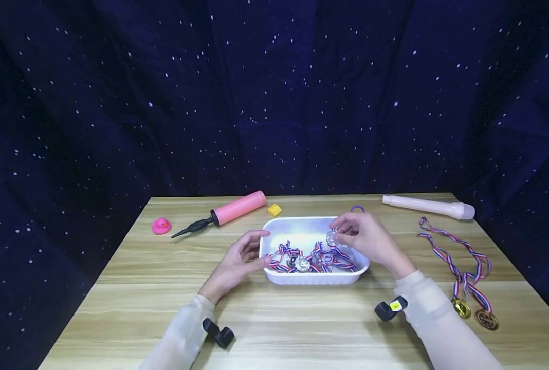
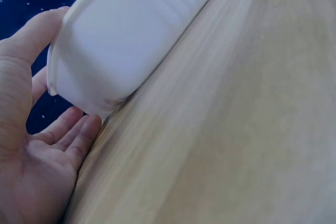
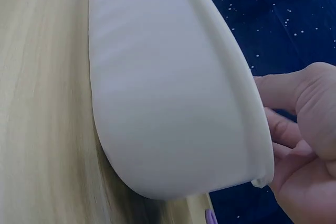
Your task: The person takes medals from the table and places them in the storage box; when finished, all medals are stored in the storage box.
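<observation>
A white plastic tub [image 1: 311, 278] stands mid-table. Silver medals [image 1: 303, 264] on red, white and blue ribbons lie inside it. At the tub's left end, my left hand [image 1: 237, 262] holds the rim, thumb over the edge and fingers along the outside. My right hand [image 1: 369, 237], above the right part of the tub, pinches a silver medal [image 1: 332, 238] between thumb and fingers. In the right wrist view, the tub wall [image 3: 173, 87] hides that medal and the fingertips. The left wrist view shows the left thumb [image 2: 44, 30] on the rim.
Behind the tub lie a pink hand pump [image 1: 239, 207], a yellow block [image 1: 274, 209] and a purple ring [image 1: 358, 208]. A pink rubber duck [image 1: 161, 226] sits at the left. Rightward are a pale pink microphone [image 1: 424, 206], a gold medal [image 1: 461, 308] and a bronze medal [image 1: 487, 319].
</observation>
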{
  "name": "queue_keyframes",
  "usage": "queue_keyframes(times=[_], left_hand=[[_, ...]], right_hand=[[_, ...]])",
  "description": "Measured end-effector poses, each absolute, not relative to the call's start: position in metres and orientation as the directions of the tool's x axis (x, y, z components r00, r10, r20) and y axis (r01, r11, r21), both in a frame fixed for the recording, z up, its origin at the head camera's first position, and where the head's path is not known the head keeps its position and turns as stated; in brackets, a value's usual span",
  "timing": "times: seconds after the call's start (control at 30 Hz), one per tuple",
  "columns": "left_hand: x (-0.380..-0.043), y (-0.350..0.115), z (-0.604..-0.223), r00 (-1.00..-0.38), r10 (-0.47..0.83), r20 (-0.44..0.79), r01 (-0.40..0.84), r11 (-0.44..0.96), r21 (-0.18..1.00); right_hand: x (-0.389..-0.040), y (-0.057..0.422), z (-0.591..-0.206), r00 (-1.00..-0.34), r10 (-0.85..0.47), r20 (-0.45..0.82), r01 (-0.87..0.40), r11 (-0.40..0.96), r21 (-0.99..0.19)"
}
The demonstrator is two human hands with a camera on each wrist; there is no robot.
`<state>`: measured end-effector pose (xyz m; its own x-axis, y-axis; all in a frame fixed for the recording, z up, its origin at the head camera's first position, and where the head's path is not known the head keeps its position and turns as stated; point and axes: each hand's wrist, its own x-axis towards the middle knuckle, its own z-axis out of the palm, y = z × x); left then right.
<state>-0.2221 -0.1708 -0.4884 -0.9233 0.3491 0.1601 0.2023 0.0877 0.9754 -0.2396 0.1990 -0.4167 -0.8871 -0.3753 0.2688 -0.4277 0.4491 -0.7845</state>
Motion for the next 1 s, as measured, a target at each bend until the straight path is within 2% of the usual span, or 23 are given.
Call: queue_keyframes(times=[0.2, 0.37, 0.53, 1.0], left_hand=[[-0.221, -0.171, -0.487, -0.923, 0.349, 0.16, 0.203, 0.089, 0.975], [-0.222, -0.171, -0.488, -0.923, 0.349, 0.159, 0.203, 0.093, 0.975], [-0.223, -0.171, -0.487, -0.924, 0.349, 0.154, 0.199, 0.096, 0.975], [-0.221, -0.171, -0.486, -0.924, 0.351, 0.15, 0.195, 0.096, 0.976]], right_hand=[[-0.237, 0.197, -0.415, -0.868, -0.454, 0.202, -0.42, 0.454, -0.785], [-0.234, 0.195, -0.411, -0.846, -0.512, 0.15, -0.456, 0.546, -0.703], [-0.23, 0.193, -0.404, -0.848, -0.503, 0.169, -0.485, 0.606, -0.63], [-0.225, 0.197, -0.391, -0.859, -0.413, 0.303, -0.501, 0.56, -0.659]])
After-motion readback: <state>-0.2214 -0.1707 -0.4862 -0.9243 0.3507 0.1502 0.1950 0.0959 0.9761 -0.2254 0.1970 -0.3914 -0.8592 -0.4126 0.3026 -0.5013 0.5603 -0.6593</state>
